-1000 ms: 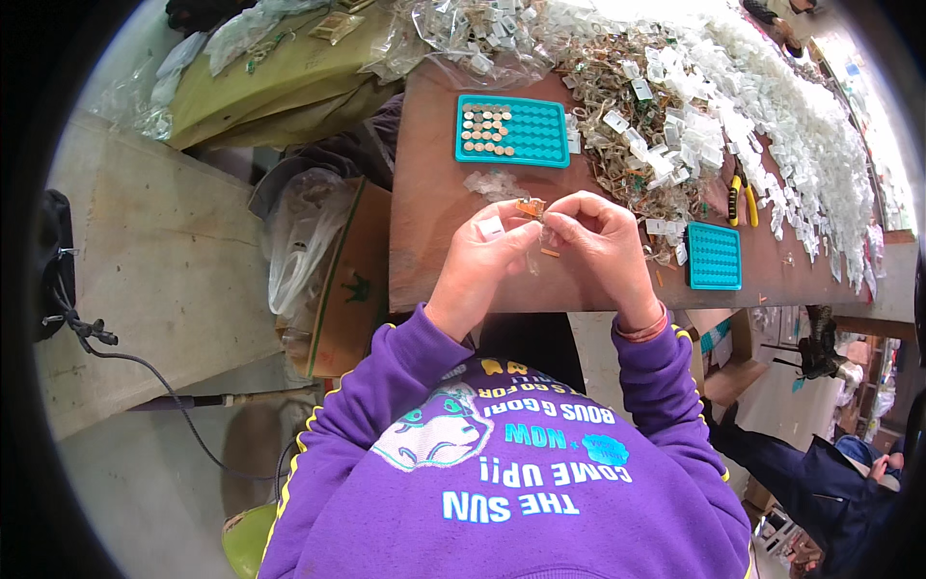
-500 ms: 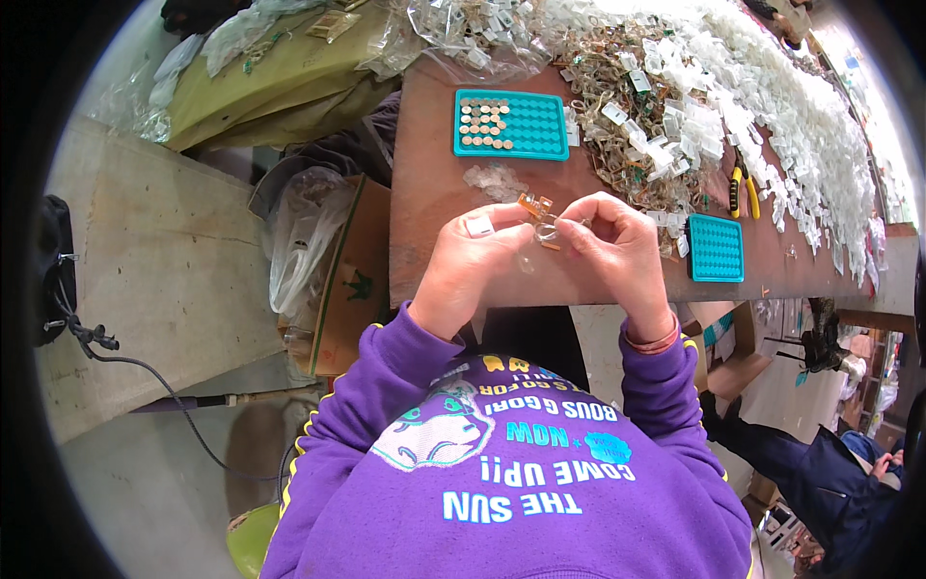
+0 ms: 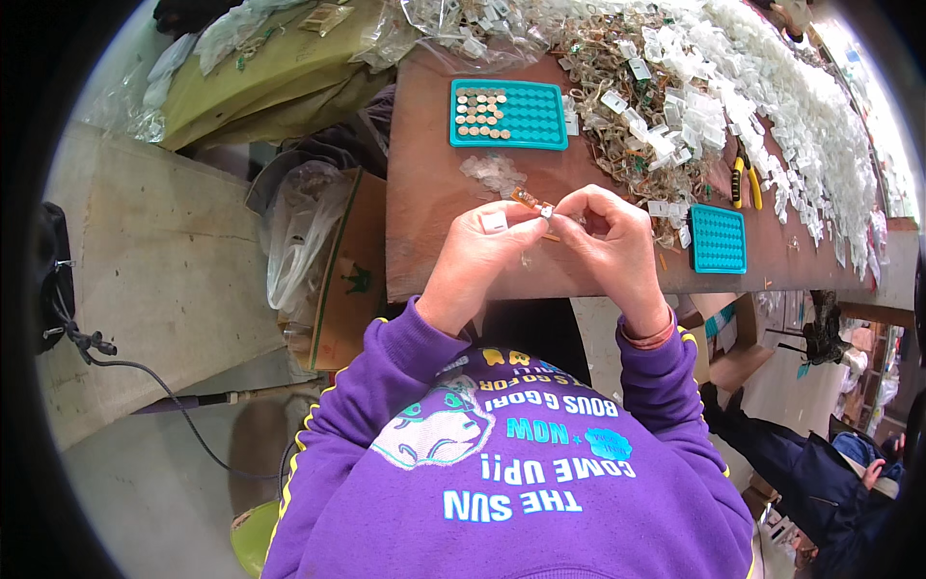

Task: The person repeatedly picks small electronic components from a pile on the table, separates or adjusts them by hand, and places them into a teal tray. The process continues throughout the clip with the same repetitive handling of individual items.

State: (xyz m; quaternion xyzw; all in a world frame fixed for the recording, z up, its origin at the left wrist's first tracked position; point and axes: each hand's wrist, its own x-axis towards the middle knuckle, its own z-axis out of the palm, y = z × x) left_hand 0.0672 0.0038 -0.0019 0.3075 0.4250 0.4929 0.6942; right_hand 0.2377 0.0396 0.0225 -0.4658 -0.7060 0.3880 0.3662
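Left hand (image 3: pixel 482 241) and right hand (image 3: pixel 608 227) are pinching one small orange-brown part (image 3: pixel 532 202) together above the bench (image 3: pixel 424 193), apparently assembling it; next probably calling for a steady fingertip grip.

Brown wooden workbench (image 3: pixel 434 222), pale concrete floor (image 3: pixel 164 280), cardboard box (image 3: pixel 342 280) beside it, bright daylight

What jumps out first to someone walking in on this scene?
Both hands, left hand and right hand, pinch a small orange part over the brown table. Behind them lies a teal tray partly filled with round pieces, and a heap of white tags spreads to the right.
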